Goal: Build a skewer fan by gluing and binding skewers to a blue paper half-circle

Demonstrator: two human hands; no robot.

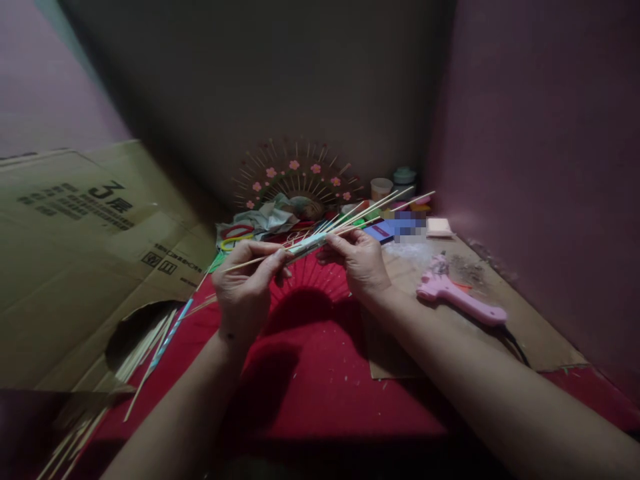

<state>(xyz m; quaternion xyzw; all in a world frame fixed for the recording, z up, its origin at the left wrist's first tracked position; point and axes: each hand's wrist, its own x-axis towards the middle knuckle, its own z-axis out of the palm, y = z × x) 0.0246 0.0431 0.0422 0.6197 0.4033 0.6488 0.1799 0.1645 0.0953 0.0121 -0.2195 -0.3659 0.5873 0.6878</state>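
One red surface (340,400) bears one curved pink glue gun (467,301). Left grip (244,283) and right grip (364,263) pinch slender wooden sticks (370,211).

Your desk (330,400) has a red covering, with small pale scraps scattered over the bare stretch in front of you. To your right, a flat cardboard sheet (395,343) lies on it. On your left are a thin pale stick (134,400) and a blue-and-white striped strip (171,333). Farther back sits crumpled pale wrapping (277,215); in that dimness, you can't be sure what else touches the surface.
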